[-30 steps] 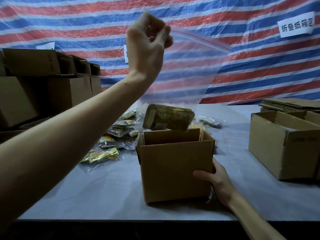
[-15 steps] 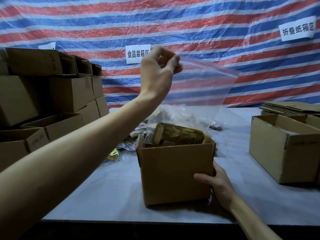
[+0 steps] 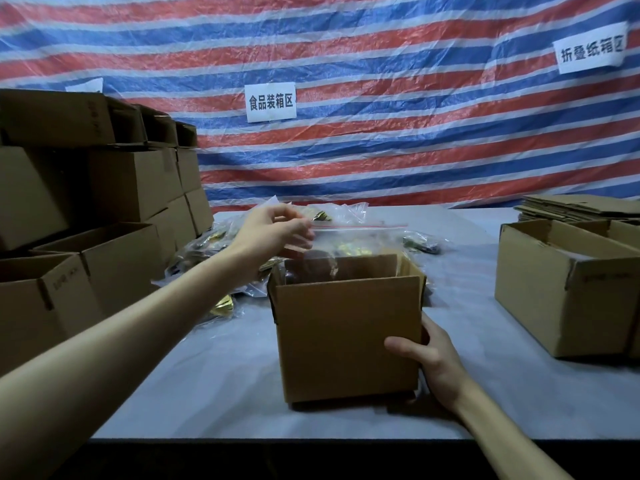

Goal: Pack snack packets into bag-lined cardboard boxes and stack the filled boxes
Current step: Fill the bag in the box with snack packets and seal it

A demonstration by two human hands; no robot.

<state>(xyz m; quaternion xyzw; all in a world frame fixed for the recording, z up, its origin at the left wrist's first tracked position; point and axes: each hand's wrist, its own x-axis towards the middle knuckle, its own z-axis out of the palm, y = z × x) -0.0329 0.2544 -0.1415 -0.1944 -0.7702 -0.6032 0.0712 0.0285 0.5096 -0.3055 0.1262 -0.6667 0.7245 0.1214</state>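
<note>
An open cardboard box [image 3: 346, 337] stands on the table in front of me. A clear zip bag [image 3: 360, 233] with snack packets hangs down into it, only its red-lined top edge showing above the rim. My left hand [image 3: 277, 230] pinches the bag's top left corner just above the box. My right hand [image 3: 429, 355] grips the box's lower right corner, thumb on the front face. More bagged snack packets [image 3: 214, 268] lie piled on the table behind and left of the box.
Stacked cardboard boxes [image 3: 104, 188] rise along the left, with open ones [image 3: 45, 306] in front. An open box [image 3: 568, 292] and flat folded cartons [image 3: 581, 206] sit at the right. A striped tarp hangs behind the grey table [image 3: 225, 386].
My left hand came down from high above, lowering the bag so the snack packets sank inside the box. My right hand stayed on the box's corner.
</note>
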